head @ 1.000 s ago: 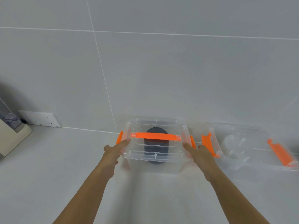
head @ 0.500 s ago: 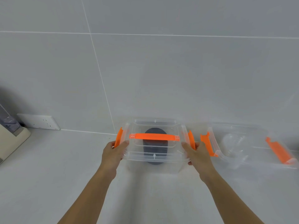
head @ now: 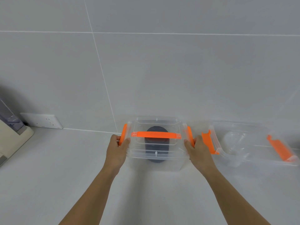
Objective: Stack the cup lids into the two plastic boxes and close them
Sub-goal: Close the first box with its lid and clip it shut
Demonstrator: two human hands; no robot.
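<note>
A clear plastic box (head: pixel 175 163) stands against the tiled wall with its clear cover on and an orange handle (head: pixel 155 135) across the top. A stack of dark cup lids (head: pixel 156 151) shows through it. My left hand (head: pixel 117 148) presses the orange left clip (head: pixel 124 132), thumb on the cover's edge. My right hand (head: pixel 197 150) presses the orange right clip (head: pixel 190 134). A second clear box (head: pixel 253 157) stands to the right without a cover, its orange clips (head: pixel 209 141) flipped outward, with clear cup lids (head: pixel 233 140) inside.
A white wall socket (head: pixel 41 120) sits low on the wall at the left. A beige appliance (head: pixel 11 138) stands at the far left edge of the white counter (head: pixel 56 176).
Both hands closed in from the box's sides onto the orange side clips, and the clips swung up against the cover.
</note>
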